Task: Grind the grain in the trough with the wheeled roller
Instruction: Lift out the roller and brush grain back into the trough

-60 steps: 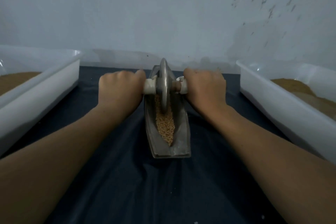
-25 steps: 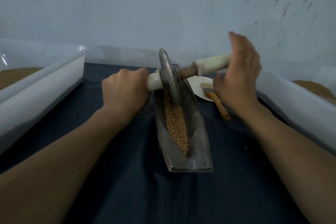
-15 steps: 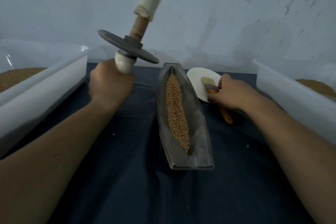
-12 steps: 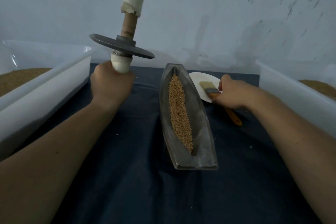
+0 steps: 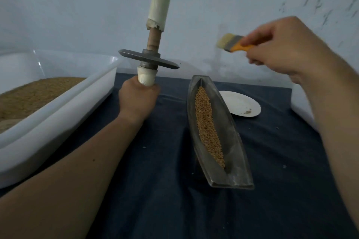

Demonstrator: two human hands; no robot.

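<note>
A grey metal boat-shaped trough (image 5: 232,141) lies on the dark cloth, with a line of tan grain (image 5: 206,122) along its groove. My left hand (image 5: 138,99) grips the lower white handle of the wheeled roller (image 5: 149,60), which stands upright to the left of the trough, its metal disc flat and its other white handle pointing up. My right hand (image 5: 285,48) holds a small brush (image 5: 231,43) with an orange handle, raised in the air above and to the right of the trough, bristles pointing left.
A white paper plate (image 5: 240,105) with a few crumbs lies right of the trough. A white tub (image 5: 64,108) holding tan grain stands at the left, another white tub (image 5: 300,105) at the right edge. A pale wall rises behind the table.
The roller was lifted out of the trough by my left hand and stood upright. My right hand let go of its handle, picked the brush off the plate and raised it.
</note>
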